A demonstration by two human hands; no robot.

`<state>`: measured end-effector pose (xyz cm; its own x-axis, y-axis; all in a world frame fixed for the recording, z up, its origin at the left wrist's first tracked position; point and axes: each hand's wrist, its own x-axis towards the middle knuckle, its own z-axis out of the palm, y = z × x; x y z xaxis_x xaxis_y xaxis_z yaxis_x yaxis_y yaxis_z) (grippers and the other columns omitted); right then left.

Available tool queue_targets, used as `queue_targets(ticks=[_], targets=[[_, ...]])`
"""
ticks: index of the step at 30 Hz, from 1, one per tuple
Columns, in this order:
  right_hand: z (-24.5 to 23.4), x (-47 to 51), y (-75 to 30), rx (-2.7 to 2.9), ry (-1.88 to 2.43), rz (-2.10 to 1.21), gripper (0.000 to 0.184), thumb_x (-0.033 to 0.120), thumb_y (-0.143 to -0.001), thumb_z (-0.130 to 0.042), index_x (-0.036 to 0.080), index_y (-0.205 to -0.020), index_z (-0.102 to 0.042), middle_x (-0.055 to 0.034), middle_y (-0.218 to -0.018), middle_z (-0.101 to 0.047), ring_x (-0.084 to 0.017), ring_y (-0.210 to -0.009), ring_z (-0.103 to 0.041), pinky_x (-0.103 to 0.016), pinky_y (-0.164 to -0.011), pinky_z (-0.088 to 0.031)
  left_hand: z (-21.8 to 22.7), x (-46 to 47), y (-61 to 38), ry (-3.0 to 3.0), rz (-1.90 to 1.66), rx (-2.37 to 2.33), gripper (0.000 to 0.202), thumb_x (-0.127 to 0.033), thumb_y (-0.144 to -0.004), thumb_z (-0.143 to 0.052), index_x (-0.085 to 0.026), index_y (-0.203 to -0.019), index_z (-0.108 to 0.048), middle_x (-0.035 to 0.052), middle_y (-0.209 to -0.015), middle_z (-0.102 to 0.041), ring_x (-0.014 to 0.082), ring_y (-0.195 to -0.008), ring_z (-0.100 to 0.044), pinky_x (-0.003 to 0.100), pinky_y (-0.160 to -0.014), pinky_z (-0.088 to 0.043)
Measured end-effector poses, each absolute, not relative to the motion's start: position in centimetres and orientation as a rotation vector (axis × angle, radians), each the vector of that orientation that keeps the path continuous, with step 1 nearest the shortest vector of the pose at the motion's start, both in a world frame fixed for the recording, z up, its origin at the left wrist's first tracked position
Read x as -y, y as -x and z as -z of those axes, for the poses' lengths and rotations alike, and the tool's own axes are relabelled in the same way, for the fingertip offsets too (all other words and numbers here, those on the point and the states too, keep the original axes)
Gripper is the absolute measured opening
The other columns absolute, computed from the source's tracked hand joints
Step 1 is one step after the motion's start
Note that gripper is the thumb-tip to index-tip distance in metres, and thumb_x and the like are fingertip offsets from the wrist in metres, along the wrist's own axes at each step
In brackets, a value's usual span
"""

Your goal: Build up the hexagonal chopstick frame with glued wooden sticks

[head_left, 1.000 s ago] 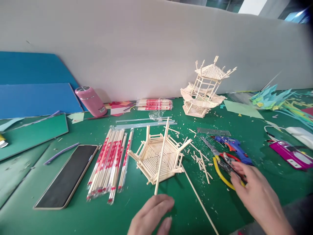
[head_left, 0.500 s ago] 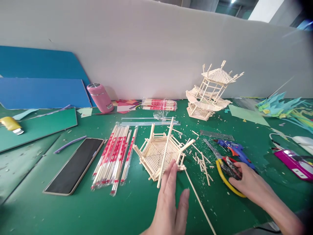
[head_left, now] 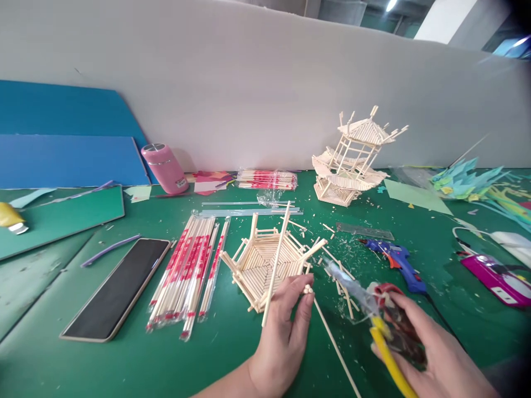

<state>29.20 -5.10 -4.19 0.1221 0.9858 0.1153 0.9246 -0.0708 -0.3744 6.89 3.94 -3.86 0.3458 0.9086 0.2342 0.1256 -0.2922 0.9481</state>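
Note:
A hexagonal wooden-stick base (head_left: 265, 260) with raised posts stands in front of me on the green table. My left hand (head_left: 286, 326) is closed around its near right corner, where pale stick ends (head_left: 307, 289) show between thumb and fingers. A loose stick (head_left: 277, 260) leans across the base. Another long stick (head_left: 334, 342) runs from that corner towards me. In my right hand (head_left: 427, 342) is a pair of shears (head_left: 384, 331) with yellow and red handles, raised and blurred, blades pointing towards the base.
Bagged sticks (head_left: 186, 271) and a phone (head_left: 118, 287) lie to the left. Stick offcuts (head_left: 346, 293), a blue glue gun (head_left: 398, 260) and a clear ruler (head_left: 365, 230) are at right. Behind stand a stick pagoda (head_left: 352, 160) and a pink bottle (head_left: 166, 168).
My left hand has gone from outstretched fingers to gripping the base's near right corner. My right hand has lifted the shears off the table and moved them nearer.

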Motion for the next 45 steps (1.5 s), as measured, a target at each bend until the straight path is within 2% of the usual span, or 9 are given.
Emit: queue_targets(ticks=[8, 14, 19, 22, 27, 30, 37, 45], targets=[[4.7, 6.6, -28.6, 2.241, 2.034, 0.107, 0.083, 0.041, -0.066, -0.059, 0.013, -0.133, -0.017, -0.0198, -0.122, -0.048, -0.035, -0.104, -0.053, -0.039, -0.075, -0.052, 4.8, -4.1, -6.5, -1.778, -1.085, -0.914, 0.031, -0.013, -0.083, -0.046, -0.019, -0.114, -0.052, 0.0098, -0.108, -0.060, 0.0207, -0.101, -0.054, 0.032, -0.090, -0.041], [3.9, 6.6, -27.8, 2.227, 2.077, 0.184, 0.089, 0.038, -0.063, -0.058, 0.010, -0.134, -0.013, -0.0233, -0.120, -0.048, -0.040, -0.102, -0.052, -0.046, -0.073, -0.051, 4.9, -4.1, -6.7, -1.783, -1.093, -0.916, 0.032, -0.012, -0.083, -0.045, -0.019, -0.114, -0.050, 0.0101, -0.106, -0.059, 0.0207, -0.103, -0.053, 0.032, -0.089, -0.041], [3.9, 6.2, -28.3, 2.321, 2.005, 0.245, 0.086, 0.040, -0.063, -0.059, 0.011, -0.133, -0.018, -0.0199, -0.113, -0.055, -0.037, -0.093, -0.058, -0.039, -0.064, -0.054, 4.3, -4.2, -6.7, -1.787, -1.020, -0.897, 0.027, -0.012, -0.084, -0.043, -0.016, -0.109, -0.053, 0.0106, -0.102, -0.059, 0.0200, -0.098, -0.053, 0.030, -0.087, -0.040], [3.9, 6.2, -28.5, 2.314, 2.018, 0.223, 0.083, 0.038, -0.064, -0.058, 0.011, -0.132, -0.020, -0.0188, -0.114, -0.055, -0.036, -0.094, -0.058, -0.038, -0.066, -0.053, 4.3, -4.3, -6.7, -1.794, -1.029, -0.888, 0.025, -0.011, -0.084, -0.042, -0.015, -0.106, -0.054, 0.0101, -0.097, -0.060, 0.0190, -0.094, -0.055, 0.029, -0.085, -0.041], [4.0, 6.4, -28.4, 2.259, 2.017, 0.194, 0.074, 0.036, -0.066, -0.057, 0.012, -0.129, -0.029, -0.0160, -0.118, -0.053, -0.035, -0.098, -0.056, -0.037, -0.070, -0.051, 4.8, -4.3, -6.7, -1.865, -1.144, -0.839, 0.028, -0.010, -0.084, -0.043, -0.011, -0.110, -0.052, 0.0135, -0.104, -0.058, 0.0210, -0.098, -0.054, 0.030, -0.086, -0.041], [4.0, 6.4, -28.3, 2.255, 2.022, 0.197, 0.072, 0.036, -0.065, -0.057, 0.010, -0.127, -0.033, -0.0161, -0.118, -0.052, -0.035, -0.099, -0.055, -0.036, -0.072, -0.051, 4.8, -4.4, -6.7, -1.869, -1.147, -0.833, 0.028, -0.010, -0.084, -0.043, -0.010, -0.110, -0.053, 0.0134, -0.101, -0.060, 0.0202, -0.097, -0.055, 0.029, -0.085, -0.042], [3.6, 5.9, -27.9, 2.298, 2.039, 0.302, 0.077, 0.036, -0.063, -0.056, 0.008, -0.129, -0.029, -0.0167, -0.117, -0.052, -0.033, -0.100, -0.053, -0.037, -0.071, -0.051, 4.7, -4.5, -6.8, -1.875, -1.168, -0.839, 0.027, -0.011, -0.084, -0.044, -0.010, -0.109, -0.054, 0.0122, -0.098, -0.061, 0.0188, -0.095, -0.056, 0.027, -0.084, -0.044], [3.0, 5.4, -27.6, 2.324, 2.020, 0.274, 0.075, 0.034, -0.063, -0.055, 0.008, -0.128, -0.029, -0.0150, -0.114, -0.055, -0.029, -0.096, -0.056, -0.035, -0.070, -0.052, 5.2, -4.4, -6.8, -1.870, -1.162, -0.849, 0.030, -0.011, -0.084, -0.045, -0.013, -0.113, -0.051, 0.0113, -0.107, -0.059, 0.0185, -0.102, -0.053, 0.027, -0.090, -0.041]])
